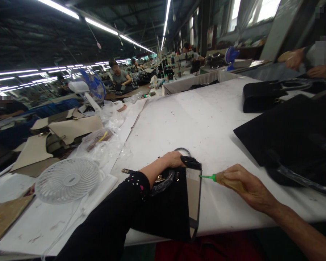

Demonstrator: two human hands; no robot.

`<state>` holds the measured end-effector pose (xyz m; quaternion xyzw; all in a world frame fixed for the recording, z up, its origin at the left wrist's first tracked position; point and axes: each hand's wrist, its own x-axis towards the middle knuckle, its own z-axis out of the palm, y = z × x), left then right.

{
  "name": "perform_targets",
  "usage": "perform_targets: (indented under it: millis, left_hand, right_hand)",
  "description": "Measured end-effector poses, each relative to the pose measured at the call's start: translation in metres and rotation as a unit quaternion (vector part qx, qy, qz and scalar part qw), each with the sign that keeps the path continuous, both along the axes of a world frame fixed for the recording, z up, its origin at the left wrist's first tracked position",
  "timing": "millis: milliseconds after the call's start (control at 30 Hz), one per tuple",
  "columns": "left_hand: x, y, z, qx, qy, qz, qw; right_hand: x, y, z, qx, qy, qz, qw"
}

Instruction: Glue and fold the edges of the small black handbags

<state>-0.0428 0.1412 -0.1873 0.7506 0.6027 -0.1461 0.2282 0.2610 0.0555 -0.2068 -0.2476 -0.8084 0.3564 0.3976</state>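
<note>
A black bag (163, 206) lies on the white table at the near edge, its light beige side panel (193, 192) turned to the right. My left hand (174, 159) grips the top of the black bag near its folded black end; most of its fingertips are hidden. In my right hand (243, 183) is a glue bottle (229, 181) with a green nozzle, held sideways. The thin tip points left and is at or very near the edge of the beige panel. A plastic-wrapped handle (164, 183) rests on the bag beside my left wrist.
On the left stand a white round fan (69, 179), beige bag pieces (76, 128) and clear plastic wrapping (108, 141). Several black bags (296, 134) lie on the right of the white table (184, 116). A co-worker's hands (293, 59) show at upper right.
</note>
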Motion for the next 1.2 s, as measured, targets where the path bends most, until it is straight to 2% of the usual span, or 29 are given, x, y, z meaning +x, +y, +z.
perform_targets:
  millis: [67,167,333,467,633,767,900,1033,1067,1200]
  left_hand:
    - [0.0,0.0,0.001,0.001,0.0,-0.001,1.0]
    - [0.001,-0.001,0.002,-0.001,-0.002,-0.003,1.0]
    - [0.001,-0.001,0.002,-0.002,-0.004,0.01,1.0]
    - [0.001,-0.002,0.002,-0.003,-0.012,0.014,1.0]
    - [0.002,-0.004,0.006,0.001,-0.016,0.012,1.0]
    - [0.003,-0.005,0.007,0.003,-0.016,0.006,1.0]
    - [0.002,-0.004,0.004,0.003,-0.014,0.001,1.0]
    - [0.002,-0.002,0.002,0.001,-0.01,0.0,1.0]
    - [0.002,-0.002,0.002,0.001,-0.01,-0.001,1.0]
    - [0.003,-0.003,0.004,0.0,-0.015,-0.003,1.0]
  right_hand:
    - [0.0,-0.001,0.001,-0.006,0.0,-0.001,1.0]
    - [0.0,-0.001,0.002,-0.049,-0.003,0.04,0.998]
    - [-0.003,-0.003,0.0,-0.025,0.034,-0.027,0.999]
    - [-0.005,-0.01,-0.001,-0.083,0.02,0.049,0.995]
    - [-0.004,-0.015,-0.002,-0.05,0.034,-0.011,0.998]
    - [-0.005,-0.017,-0.002,-0.096,0.03,0.051,0.994]
    - [-0.004,-0.02,-0.005,-0.061,0.042,-0.01,0.997]
    - [-0.005,-0.028,-0.007,-0.123,0.026,0.074,0.989]
    - [-0.005,-0.03,-0.007,-0.124,0.029,0.077,0.989]
    - [-0.004,-0.038,-0.007,-0.098,0.033,0.037,0.994]
